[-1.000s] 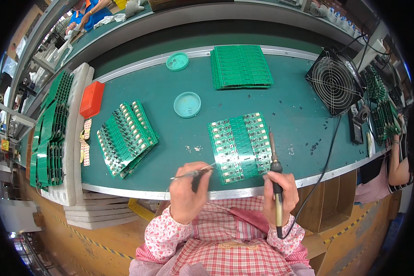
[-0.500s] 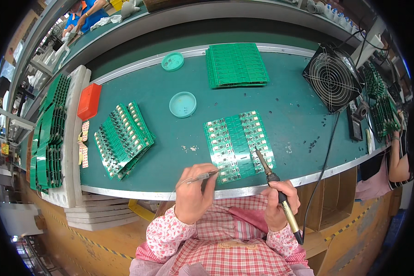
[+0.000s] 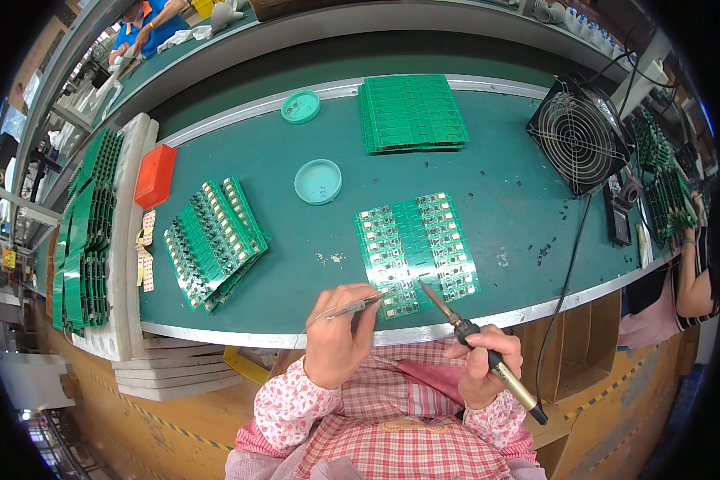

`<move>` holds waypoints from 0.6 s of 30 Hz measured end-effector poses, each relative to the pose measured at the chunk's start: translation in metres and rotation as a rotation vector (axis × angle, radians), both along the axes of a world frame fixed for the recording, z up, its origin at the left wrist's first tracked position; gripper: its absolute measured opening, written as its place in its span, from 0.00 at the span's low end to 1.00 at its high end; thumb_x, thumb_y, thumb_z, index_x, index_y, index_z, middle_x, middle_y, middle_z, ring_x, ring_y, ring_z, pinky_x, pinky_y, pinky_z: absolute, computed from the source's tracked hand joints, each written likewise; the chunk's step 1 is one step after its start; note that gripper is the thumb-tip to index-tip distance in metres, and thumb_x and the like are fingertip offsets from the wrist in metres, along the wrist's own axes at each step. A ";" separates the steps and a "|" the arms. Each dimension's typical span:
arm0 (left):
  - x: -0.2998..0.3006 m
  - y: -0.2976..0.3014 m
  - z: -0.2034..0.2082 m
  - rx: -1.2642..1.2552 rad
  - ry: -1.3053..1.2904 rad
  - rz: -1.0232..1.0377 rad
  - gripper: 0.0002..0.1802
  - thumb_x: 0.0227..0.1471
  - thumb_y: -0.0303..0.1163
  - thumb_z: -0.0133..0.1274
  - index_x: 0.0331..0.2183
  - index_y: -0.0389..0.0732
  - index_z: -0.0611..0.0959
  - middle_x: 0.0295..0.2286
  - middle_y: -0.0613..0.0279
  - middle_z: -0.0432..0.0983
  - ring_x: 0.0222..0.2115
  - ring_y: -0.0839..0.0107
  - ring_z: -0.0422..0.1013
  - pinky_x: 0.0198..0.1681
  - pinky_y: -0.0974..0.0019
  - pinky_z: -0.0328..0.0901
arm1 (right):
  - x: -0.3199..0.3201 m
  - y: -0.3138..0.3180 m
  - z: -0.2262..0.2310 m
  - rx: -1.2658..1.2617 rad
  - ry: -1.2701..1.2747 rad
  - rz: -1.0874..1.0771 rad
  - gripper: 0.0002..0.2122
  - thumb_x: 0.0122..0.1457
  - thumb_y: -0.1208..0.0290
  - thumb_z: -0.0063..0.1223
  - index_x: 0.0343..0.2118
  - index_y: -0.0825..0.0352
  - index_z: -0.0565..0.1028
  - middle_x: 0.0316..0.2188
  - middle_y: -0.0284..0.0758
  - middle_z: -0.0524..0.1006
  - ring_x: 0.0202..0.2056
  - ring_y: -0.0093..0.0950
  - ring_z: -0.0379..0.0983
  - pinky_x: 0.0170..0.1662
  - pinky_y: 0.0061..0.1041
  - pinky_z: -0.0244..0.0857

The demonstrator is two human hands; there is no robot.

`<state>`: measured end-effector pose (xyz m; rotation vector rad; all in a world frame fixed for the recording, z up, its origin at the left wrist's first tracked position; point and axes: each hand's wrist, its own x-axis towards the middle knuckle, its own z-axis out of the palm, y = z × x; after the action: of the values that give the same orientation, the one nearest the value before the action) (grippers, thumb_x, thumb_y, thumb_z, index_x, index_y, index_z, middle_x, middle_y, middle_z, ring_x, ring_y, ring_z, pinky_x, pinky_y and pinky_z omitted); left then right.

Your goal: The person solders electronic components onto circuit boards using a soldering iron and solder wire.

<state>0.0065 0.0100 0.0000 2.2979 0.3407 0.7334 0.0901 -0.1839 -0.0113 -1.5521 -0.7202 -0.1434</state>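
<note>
A green circuit board panel (image 3: 412,248), with rows of small components along both sides, lies near the front edge of the table. My right hand (image 3: 488,360) is closed round the handle of a soldering iron (image 3: 468,330); its tip is over the lower middle of the panel, but contact cannot be made out. In my left hand (image 3: 338,332) is a pair of tweezers (image 3: 352,308), pinched between the fingers. The tweezers' points reach the panel's lower left part, where what they hold, if anything, is too small to see.
Stacked green panels stand behind (image 3: 412,112) and at left (image 3: 216,244). Two round turquoise dishes (image 3: 318,182) and a red box (image 3: 155,178) are on the table. Right stands a black fan (image 3: 580,136); the iron's cable (image 3: 564,288) runs there. Small black parts (image 3: 544,252) are scattered. Another person (image 3: 148,32) works far left.
The soldering iron's tip has moved left and toward me, from the right rows of the panel to its lower middle. My left hand and the tweezers have stayed nearly still.
</note>
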 end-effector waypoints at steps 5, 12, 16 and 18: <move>0.000 0.000 -0.001 0.002 0.007 0.001 0.11 0.49 0.17 0.59 0.37 0.36 0.79 0.34 0.53 0.80 0.33 0.57 0.75 0.37 0.61 0.68 | 0.001 0.002 -0.001 0.066 -0.103 0.091 0.06 0.62 0.72 0.53 0.38 0.67 0.71 0.19 0.34 0.82 0.19 0.24 0.76 0.24 0.23 0.69; 0.000 -0.001 0.000 -0.002 0.006 0.005 0.11 0.49 0.18 0.60 0.37 0.36 0.80 0.34 0.53 0.80 0.33 0.56 0.75 0.37 0.61 0.68 | 0.001 0.005 0.004 0.075 -0.084 0.121 0.07 0.62 0.72 0.54 0.39 0.68 0.71 0.19 0.35 0.81 0.19 0.24 0.77 0.24 0.21 0.69; 0.000 0.000 0.000 0.002 0.001 0.007 0.11 0.48 0.18 0.60 0.36 0.36 0.80 0.34 0.54 0.80 0.33 0.56 0.75 0.37 0.60 0.68 | 0.001 0.006 0.004 0.085 -0.099 0.113 0.06 0.62 0.72 0.54 0.38 0.68 0.71 0.18 0.35 0.81 0.20 0.25 0.78 0.25 0.22 0.70; 0.000 0.000 0.000 0.000 0.005 0.008 0.11 0.48 0.18 0.60 0.36 0.36 0.80 0.34 0.54 0.80 0.33 0.56 0.75 0.37 0.60 0.68 | 0.001 0.006 0.006 0.060 -0.092 0.113 0.06 0.62 0.72 0.54 0.38 0.68 0.72 0.18 0.34 0.81 0.20 0.25 0.78 0.25 0.22 0.71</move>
<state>0.0066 0.0095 0.0001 2.3005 0.3530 0.7319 0.0912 -0.1775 -0.0057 -1.4514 -0.8664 -0.1521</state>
